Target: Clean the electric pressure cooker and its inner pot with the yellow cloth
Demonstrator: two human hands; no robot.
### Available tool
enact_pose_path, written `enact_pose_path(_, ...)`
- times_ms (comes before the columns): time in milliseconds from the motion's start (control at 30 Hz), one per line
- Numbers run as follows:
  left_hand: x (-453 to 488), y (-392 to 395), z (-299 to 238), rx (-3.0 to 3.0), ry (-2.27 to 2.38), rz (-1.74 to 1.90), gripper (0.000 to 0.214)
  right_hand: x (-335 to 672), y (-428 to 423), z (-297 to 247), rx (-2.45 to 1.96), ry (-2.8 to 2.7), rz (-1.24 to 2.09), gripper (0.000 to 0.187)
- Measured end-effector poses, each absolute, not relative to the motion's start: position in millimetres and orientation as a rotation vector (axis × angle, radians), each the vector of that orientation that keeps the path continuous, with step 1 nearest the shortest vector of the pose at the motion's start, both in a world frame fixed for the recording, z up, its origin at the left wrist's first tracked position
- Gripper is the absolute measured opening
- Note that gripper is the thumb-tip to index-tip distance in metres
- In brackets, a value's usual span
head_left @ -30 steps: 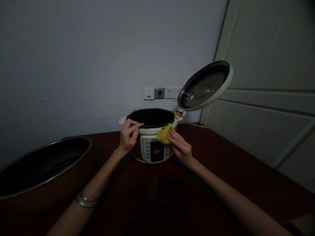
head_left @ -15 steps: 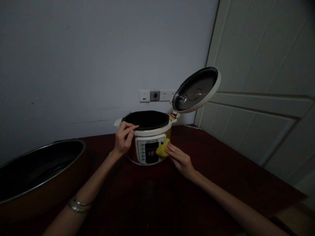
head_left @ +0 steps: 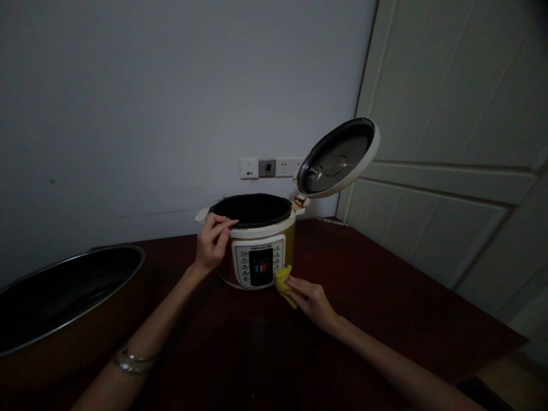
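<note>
A white and gold electric cooker (head_left: 261,233) stands on the dark red table with its lid (head_left: 338,160) raised and tilted to the right. Its dark inside is too dim to make out. My left hand (head_left: 210,242) grips the front left of the cooker's rim, fingers over the top and thumb outside. In my right hand (head_left: 314,302) is a folded yellow cloth (head_left: 282,281), pinched between the fingers. The cloth touches the lower right of the front control panel (head_left: 261,266), and a loose end hangs below.
A large round pan (head_left: 77,317) with a dark inside stands at the left of the table (head_left: 377,279). Behind the cooker, wall sockets (head_left: 268,168) sit on the pale wall. A panelled white door (head_left: 449,188) is at the right.
My right hand has moved down with the yellow cloth, from the panel's upper right to its lower right corner. My left hand keeps its place on the rim.
</note>
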State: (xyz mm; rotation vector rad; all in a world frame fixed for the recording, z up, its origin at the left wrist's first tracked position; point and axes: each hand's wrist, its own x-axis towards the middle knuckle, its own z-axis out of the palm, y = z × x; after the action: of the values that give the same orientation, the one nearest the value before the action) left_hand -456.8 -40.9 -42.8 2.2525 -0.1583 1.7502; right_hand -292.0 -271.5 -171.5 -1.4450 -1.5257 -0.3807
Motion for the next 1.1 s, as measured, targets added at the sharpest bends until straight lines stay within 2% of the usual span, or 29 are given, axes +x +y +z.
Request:
enact_pose_path(167,-460,-39,-41,2.304,-0.143,1.703,0.029,-291,-283,-165,-1.547,-1.605,-0.114,0.030)
enact_pose_path(300,-465,-38,-36,2.362,-0.156,1.641,0.029,-282,-286,-153,-1.567,-1.247,-0.059,0.029)
enact_pose_path(567,-468,-54,-36,2.430,-0.250,1.834,0.040,-244,-241,-147,-1.284,-0.632,0.047,0.057)
enact_pose_path(700,-465,-67,-42,2.709,-0.627,1.857,0.053,-266,-214,-145,-1.222,-0.774,-0.056,0.057)
enact_pose_path(800,-457,-78,-53,2.836,-0.806,1.805,0.053,-275,-205,-128,-1.180,-0.872,-0.132,0.057)
enact_pose_path(900,-448,-85,-65,2.875,-0.790,1.785,0.050,-263,-199,-117,-1.177,-0.895,-0.136,0.054)
enact_pose_path(1100,-445,-88,-71,2.884,-0.777,1.739,0.046,-242,-198,-166,-1.302,-0.930,-0.096,0.052)
